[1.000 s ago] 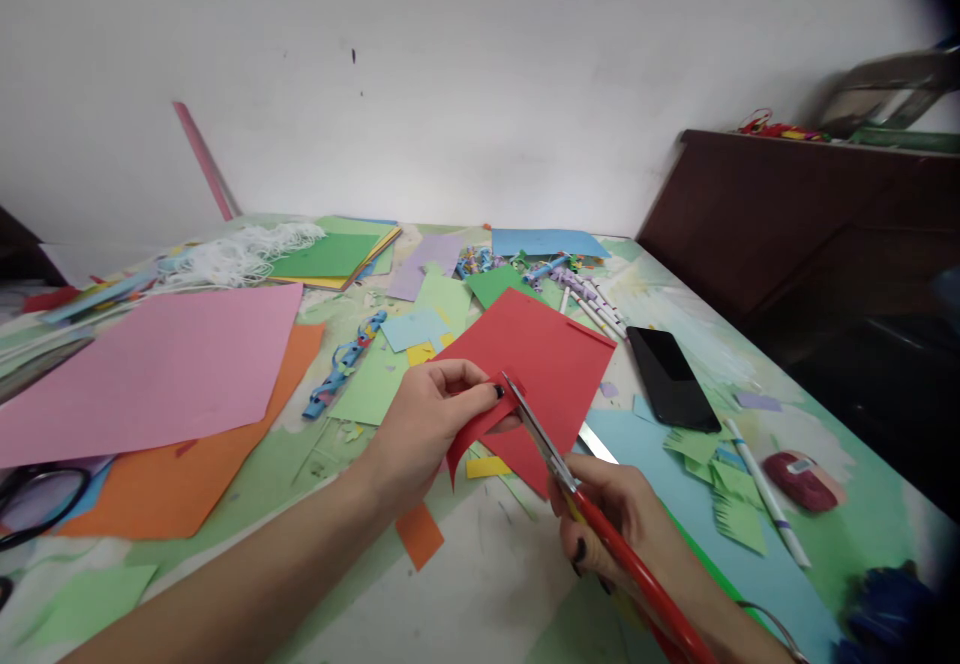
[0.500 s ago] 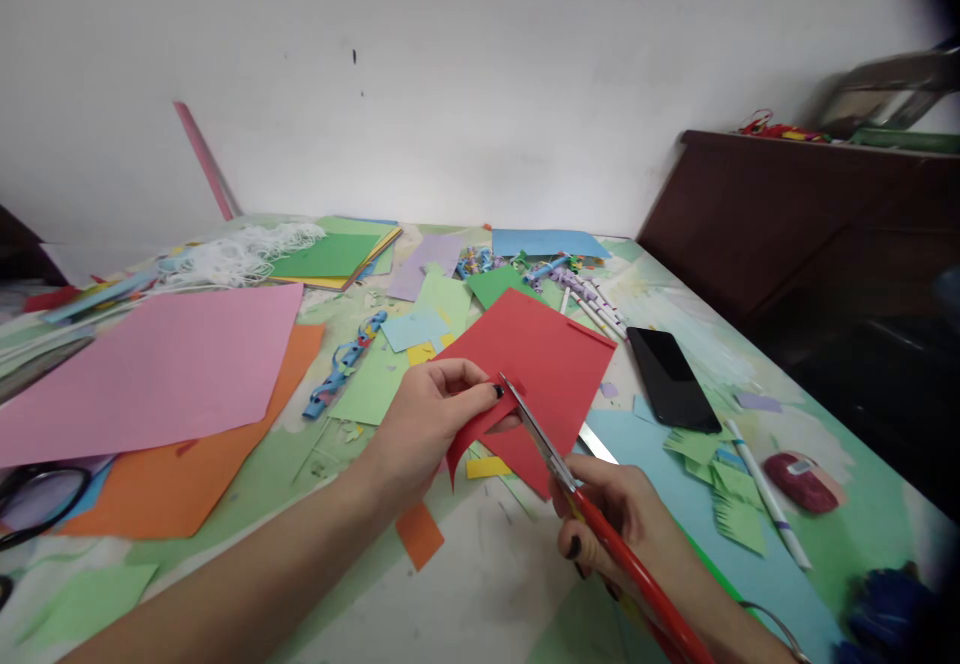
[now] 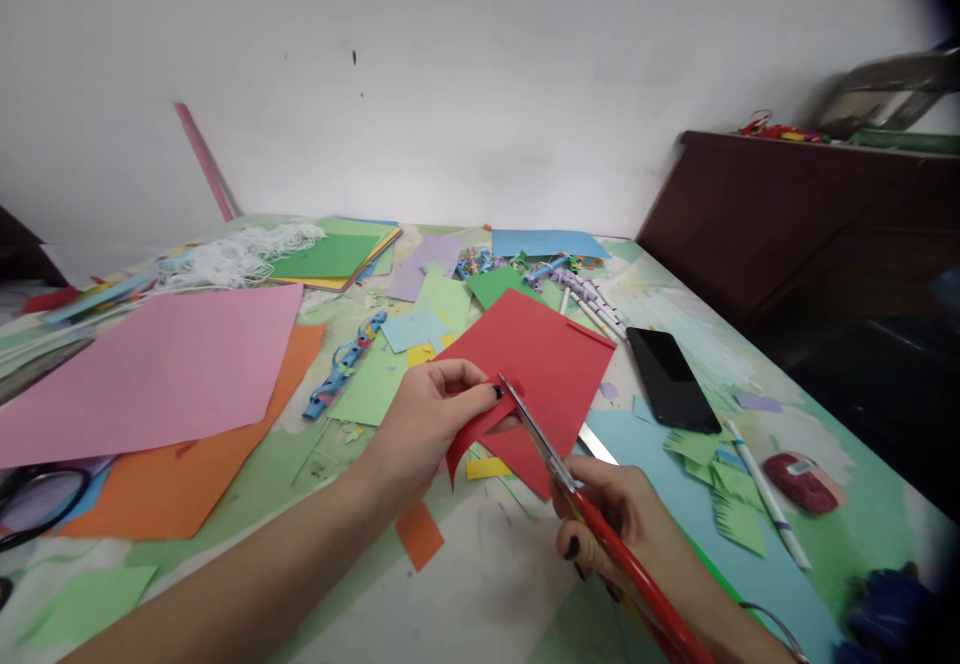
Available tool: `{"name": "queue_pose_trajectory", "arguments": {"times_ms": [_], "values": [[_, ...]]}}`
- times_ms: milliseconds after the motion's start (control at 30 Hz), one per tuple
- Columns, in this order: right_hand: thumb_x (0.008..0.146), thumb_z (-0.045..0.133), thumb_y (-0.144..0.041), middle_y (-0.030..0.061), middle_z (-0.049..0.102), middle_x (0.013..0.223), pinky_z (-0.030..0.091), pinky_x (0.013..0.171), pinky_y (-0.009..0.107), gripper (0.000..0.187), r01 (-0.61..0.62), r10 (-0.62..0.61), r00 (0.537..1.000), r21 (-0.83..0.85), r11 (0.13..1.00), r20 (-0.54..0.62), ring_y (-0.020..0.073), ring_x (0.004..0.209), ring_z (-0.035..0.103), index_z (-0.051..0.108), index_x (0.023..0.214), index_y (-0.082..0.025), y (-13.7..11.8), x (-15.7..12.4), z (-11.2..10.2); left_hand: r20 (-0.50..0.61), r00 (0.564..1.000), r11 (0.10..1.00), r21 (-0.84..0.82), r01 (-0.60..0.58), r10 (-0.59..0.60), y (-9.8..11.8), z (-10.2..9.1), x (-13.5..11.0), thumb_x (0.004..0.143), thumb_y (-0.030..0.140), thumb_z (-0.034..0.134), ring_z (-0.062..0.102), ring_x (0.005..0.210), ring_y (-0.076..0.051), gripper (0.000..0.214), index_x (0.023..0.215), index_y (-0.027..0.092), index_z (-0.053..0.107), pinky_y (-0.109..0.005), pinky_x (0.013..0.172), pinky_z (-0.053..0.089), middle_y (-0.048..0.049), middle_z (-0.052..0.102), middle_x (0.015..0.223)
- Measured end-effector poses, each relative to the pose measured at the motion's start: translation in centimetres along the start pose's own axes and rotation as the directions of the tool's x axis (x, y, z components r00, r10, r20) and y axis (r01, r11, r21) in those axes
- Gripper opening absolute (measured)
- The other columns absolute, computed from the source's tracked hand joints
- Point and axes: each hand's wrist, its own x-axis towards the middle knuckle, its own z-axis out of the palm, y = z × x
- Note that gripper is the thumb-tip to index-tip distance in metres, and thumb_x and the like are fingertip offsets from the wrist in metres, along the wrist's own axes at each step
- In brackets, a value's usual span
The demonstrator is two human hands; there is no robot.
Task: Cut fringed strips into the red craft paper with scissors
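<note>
My left hand (image 3: 442,414) pinches a small piece of red paper (image 3: 476,434) between thumb and fingers; one pointed end curls down below them. In my right hand (image 3: 615,514) are scissors (image 3: 551,454) with red handles, their blades pointing up and left. The blade tips meet the red piece beside my left thumb. Whether the blades are fully closed is hard to make out. Beneath both hands lies a larger red sheet (image 3: 555,354) on the table. An orange scrap (image 3: 420,536) and a yellow strip (image 3: 487,467) rest below my left hand.
Pink paper (image 3: 165,374) overlaps an orange sheet (image 3: 217,474) at left. A black phone (image 3: 673,379), fringed green scraps (image 3: 731,504) and a white marker (image 3: 769,494) lie at right. White yarn (image 3: 240,264) and stacked coloured paper (image 3: 330,254) are at the back.
</note>
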Motion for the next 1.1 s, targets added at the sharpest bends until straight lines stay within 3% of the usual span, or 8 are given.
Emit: {"name": "queue_pose_trajectory", "arguments": {"times_ms": [333,600,833,1100], "values": [[0.065,0.071,-0.06,-0.0068,0.031,0.054,0.021,0.041,0.021,0.051,-0.011,0.011,1.0,0.005,1.0,0.001,0.008,0.048,0.027,0.041,0.062,-0.019,0.3,-0.1,-0.1,-0.011,1.0,1.0,-0.007,0.013,-0.013,0.0,0.0,0.0,0.072,0.019,0.067,0.07,0.07,-0.019,0.016,0.061,0.015,0.056,-0.017,0.048,0.048,-0.0035,0.068,0.067],[0.066,0.068,-0.066,-0.0061,0.034,0.057,0.023,0.043,0.021,0.053,0.077,-0.083,0.994,0.078,0.994,0.076,0.008,0.049,0.026,0.044,0.067,-0.018,-0.6,0.0,0.0,0.012,1.0,0.999,-0.054,-0.003,0.004,-0.2,0.1,0.2,0.073,0.015,0.066,0.07,0.07,-0.017,0.017,0.06,0.014,0.056,-0.02,0.062,0.054,-0.0018,0.067,0.065],[0.07,0.068,-0.059,-0.0056,0.036,0.057,0.027,0.044,0.02,0.048,0.08,-0.087,0.993,0.091,0.993,0.079,0.0078,0.049,0.028,0.044,0.068,-0.018,-0.5,-0.1,0.1,0.004,1.0,0.999,-0.04,0.02,-0.02,-0.2,0.1,0.1,0.076,0.014,0.064,0.07,0.067,-0.016,0.016,0.062,0.013,0.055,-0.011,0.043,0.045,-0.0035,0.067,0.067],[0.067,0.071,-0.047,-0.005,0.039,0.053,0.031,0.043,0.02,0.039,0.047,-0.049,0.998,0.064,0.997,0.027,0.0078,0.047,0.032,0.045,0.063,-0.018,-0.9,0.0,0.2,0.006,1.0,0.999,-0.047,0.022,-0.022,-0.2,0.0,0.1,0.075,0.015,0.065,0.069,0.067,-0.015,0.016,0.062,0.014,0.056,-0.012,0.046,0.047,-0.0013,0.064,0.066]]}}
